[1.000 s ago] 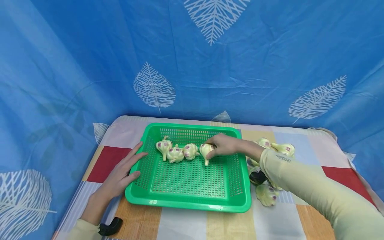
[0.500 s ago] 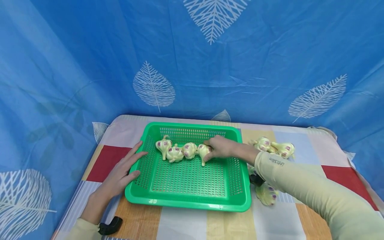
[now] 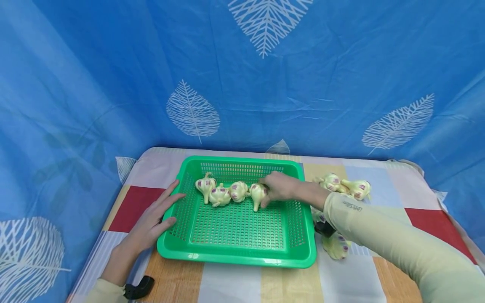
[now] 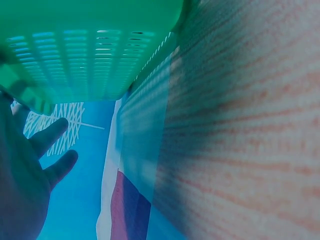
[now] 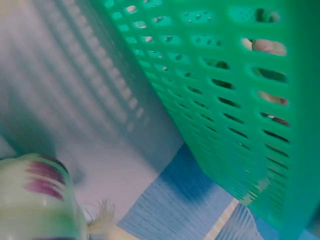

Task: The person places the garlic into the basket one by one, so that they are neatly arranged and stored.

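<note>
A green plastic basket [image 3: 238,261] with perforated walls sits in the middle of the table. Inside, garlic bulbs [image 3: 220,196] with purple marks form a row near the far side. My right hand [image 3: 282,186] reaches over the basket's right rim to the row's rightmost garlic bulb [image 3: 257,194]. Its fingertips are right at that bulb's right side, and the thumb stands slightly off the bulb. My left hand [image 3: 153,216], fingers spread and fairly straight, rests at the basket's left rim. The right wrist view shows the basket's outer wall [image 5: 200,100], with part of the right hand behind its slots.
More garlic bulbs [image 3: 358,189] lie on the table right of the basket, partly hidden by the right forearm; one garlic bulb [image 3: 336,245] is near the basket's front right corner. A patchwork cloth [image 3: 231,284] covers the table. Blue leaf-patterned curtain [image 3: 242,105] hangs behind it.
The right hand has moved left with a garlic bulb, bringing it up beside the others in the row; its thumb has since drawn slightly off the bulb. The left hand stays at the rim.
</note>
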The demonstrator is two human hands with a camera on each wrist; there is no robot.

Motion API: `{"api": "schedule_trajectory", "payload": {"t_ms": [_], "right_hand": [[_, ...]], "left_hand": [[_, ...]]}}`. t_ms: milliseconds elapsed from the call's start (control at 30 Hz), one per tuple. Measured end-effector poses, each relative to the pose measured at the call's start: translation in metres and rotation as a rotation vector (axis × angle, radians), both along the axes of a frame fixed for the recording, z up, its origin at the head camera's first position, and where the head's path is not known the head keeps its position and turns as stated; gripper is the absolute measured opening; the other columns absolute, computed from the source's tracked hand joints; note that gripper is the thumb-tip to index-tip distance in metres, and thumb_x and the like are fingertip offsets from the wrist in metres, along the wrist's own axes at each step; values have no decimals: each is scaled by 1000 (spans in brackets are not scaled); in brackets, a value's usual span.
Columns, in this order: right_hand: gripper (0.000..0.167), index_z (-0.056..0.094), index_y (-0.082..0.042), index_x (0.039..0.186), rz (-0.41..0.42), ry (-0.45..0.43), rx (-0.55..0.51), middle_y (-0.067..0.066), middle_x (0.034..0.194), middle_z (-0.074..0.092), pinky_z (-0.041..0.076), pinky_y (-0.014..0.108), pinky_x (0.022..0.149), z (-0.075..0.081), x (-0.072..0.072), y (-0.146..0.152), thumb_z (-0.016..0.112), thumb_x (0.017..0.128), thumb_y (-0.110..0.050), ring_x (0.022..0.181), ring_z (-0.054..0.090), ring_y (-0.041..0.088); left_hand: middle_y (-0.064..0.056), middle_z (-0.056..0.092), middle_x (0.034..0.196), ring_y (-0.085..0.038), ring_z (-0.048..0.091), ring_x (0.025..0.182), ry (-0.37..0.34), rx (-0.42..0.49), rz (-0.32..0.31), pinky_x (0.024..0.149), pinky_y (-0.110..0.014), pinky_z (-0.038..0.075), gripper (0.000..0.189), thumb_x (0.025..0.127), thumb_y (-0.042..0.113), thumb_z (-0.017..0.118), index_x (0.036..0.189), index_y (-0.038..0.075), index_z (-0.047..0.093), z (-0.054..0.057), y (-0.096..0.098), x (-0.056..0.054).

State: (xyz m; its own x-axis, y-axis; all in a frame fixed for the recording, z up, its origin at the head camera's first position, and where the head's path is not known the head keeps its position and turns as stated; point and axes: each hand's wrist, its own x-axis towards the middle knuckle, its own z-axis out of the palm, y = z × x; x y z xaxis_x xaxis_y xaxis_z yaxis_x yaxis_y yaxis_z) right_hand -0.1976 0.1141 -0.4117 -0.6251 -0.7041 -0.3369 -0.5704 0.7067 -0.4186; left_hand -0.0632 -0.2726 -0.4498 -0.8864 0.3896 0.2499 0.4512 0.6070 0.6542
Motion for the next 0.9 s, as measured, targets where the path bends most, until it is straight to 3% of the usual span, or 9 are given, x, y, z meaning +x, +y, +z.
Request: {"api": "schedule_trajectory", "payload": {"t_ms": [167, 300, 400, 567, 700, 900], "right_hand": [[82, 49, 12, 141, -9, 3, 12, 20, 112, 69, 51, 32, 72, 12, 1, 6, 83, 83, -36, 64, 53, 10], [78, 47, 10, 143, 13, 2, -22, 26, 135, 59, 54, 40, 92, 23, 1, 14, 75, 90, -39, 95, 69, 25], [70, 49, 8, 144, 56, 10, -91, 23, 143, 54, 49, 46, 100, 30, 1, 23, 68, 96, -40, 121, 61, 33], [66, 50, 2, 146, 127, 59, -171, 18, 146, 52, 42, 48, 107, 41, 13, 36, 64, 98, -42, 133, 51, 32], [71, 45, -4, 151, 133, 105, -182, 17, 154, 43, 34, 50, 113, 46, 28, 47, 60, 99, -49, 144, 36, 31], [72, 40, -9, 155, 113, 140, -225, 14, 161, 33, 31, 54, 114, 46, 50, 69, 57, 100, -51, 150, 24, 30]], "left_hand": [[-2, 19, 167, -31, 28, 146, -13, 11, 2, 92, -63, 49, 63, 88, 16, 65, 149, 11, 48, 1, 0, 0], [-3, 18, 167, -30, 28, 146, -20, 14, 4, 92, -64, 48, 65, 88, 15, 65, 150, 13, 47, 3, 0, 0], [-3, 19, 167, -29, 27, 147, -22, 19, 3, 93, -64, 48, 65, 87, 15, 65, 150, 14, 47, 3, 0, 1], [-3, 18, 167, -26, 26, 147, -25, 26, 0, 95, -66, 45, 64, 88, 13, 64, 150, 12, 47, 3, 0, 1], [-3, 18, 167, -25, 26, 148, -15, 22, -2, 93, -65, 46, 65, 88, 12, 64, 150, 12, 47, 3, -1, 0], [-3, 18, 167, -26, 26, 148, -20, 31, -1, 93, -63, 48, 65, 87, 11, 65, 150, 12, 47, 3, 0, 1]]}}
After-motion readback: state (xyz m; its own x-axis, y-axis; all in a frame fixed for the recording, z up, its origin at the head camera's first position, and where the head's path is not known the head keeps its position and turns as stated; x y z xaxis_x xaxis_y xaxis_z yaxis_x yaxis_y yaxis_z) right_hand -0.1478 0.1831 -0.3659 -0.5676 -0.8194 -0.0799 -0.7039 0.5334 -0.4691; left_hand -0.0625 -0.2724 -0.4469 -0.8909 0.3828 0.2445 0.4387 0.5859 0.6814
